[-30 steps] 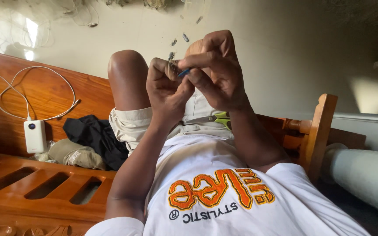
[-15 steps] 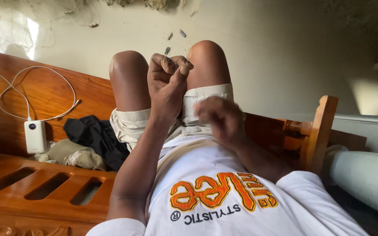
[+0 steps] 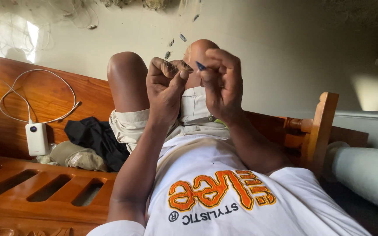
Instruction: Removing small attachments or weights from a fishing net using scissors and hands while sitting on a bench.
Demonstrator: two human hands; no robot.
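While both hands are raised before the knees, the left hand [image 3: 166, 85] is curled, fingertips pinching fine net [image 3: 168, 66]; the right hand [image 3: 222, 81], at its 3 o'clock and nearly touching, pinches a small blue needle [image 3: 200, 66] between thumb and forefinger. A white power bank [image 3: 36, 138] with cable lies at 9 o'clock, well apart.

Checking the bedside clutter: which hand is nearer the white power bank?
Left. The left hand is raised above and right of the white power bank; the right hand is farther right.
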